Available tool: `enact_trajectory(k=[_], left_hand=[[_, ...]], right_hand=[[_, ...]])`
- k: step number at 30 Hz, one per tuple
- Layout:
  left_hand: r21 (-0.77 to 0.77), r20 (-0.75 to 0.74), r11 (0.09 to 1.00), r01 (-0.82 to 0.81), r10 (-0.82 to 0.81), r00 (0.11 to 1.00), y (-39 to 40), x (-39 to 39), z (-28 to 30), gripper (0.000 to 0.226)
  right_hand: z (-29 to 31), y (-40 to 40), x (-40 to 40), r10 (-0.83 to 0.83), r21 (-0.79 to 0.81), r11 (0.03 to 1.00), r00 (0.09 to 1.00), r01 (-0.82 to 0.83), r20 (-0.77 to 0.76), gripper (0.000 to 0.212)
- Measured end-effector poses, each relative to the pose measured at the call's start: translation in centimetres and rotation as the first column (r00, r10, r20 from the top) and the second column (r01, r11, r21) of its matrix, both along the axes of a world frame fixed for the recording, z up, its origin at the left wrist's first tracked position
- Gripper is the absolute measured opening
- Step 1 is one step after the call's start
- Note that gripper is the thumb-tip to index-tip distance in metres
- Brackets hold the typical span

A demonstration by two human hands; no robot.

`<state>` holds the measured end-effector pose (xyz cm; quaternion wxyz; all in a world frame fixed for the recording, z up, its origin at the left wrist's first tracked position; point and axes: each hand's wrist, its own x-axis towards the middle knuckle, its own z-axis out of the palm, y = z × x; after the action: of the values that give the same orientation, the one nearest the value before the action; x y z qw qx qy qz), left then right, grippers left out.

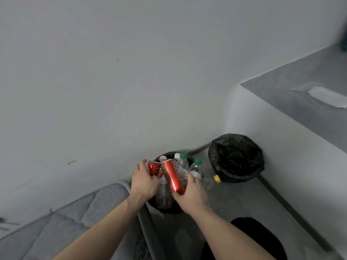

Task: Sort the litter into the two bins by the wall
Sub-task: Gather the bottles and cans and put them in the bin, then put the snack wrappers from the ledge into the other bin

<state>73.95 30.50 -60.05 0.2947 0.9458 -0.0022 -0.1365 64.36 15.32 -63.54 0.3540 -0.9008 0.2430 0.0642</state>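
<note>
Both hands gripped red cans: left hand (143,182) one can (153,167), right hand (193,194) another (171,177). Crammed bottles (183,164) could spill from the full bin (169,208).

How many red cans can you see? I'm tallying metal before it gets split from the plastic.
2. A tall red can lies slanted over the full bin, gripped by the right hand. A second red can sits by the left hand. More may be hidden under the bottles.

Person, head view: two bare forearms, no sleeves, watch or rings. Left hand (143,182) and right hand (193,194) ungloved. Black garment (262,239) at five o'clock.
</note>
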Motion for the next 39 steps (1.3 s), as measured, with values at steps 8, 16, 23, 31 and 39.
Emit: enact_trajectory(k=[8,16,23,31,39], left_hand=[[0.106,0.114,0.95,0.293,-0.305,0.946,-2.8,-9.9,5.6,0.065],[0.146,0.267,0.787,0.599,-0.614,0.742,-9.1,-17.0,11.5,0.06],[0.147,0.292,0.641,0.754,-0.756,0.586,-17.1,-22.6,15.8,0.061],[0.146,0.281,0.372,0.917,-0.904,0.322,-33.5,-30.2,17.7,0.055],[0.153,0.147,0.233,0.96,-0.966,0.211,-47.4,-35.7,19.8,0.055]], right_hand=[[7.3,-4.5,-7.0,0.006,-0.039,0.999,0.991,-0.001,0.134,0.055],[14.8,-10.9,-19.4,-0.112,-0.164,0.971,0.936,0.175,0.334,0.056],[16.6,-17.9,-31.8,-0.287,-0.207,0.92,0.931,0.334,0.227,0.063],[18.3,-30.0,-43.9,-0.524,-0.196,0.791,0.807,0.58,0.272,0.06],[20.4,-38.2,-50.3,-0.707,-0.087,0.678,0.681,0.73,0.192,0.062]])
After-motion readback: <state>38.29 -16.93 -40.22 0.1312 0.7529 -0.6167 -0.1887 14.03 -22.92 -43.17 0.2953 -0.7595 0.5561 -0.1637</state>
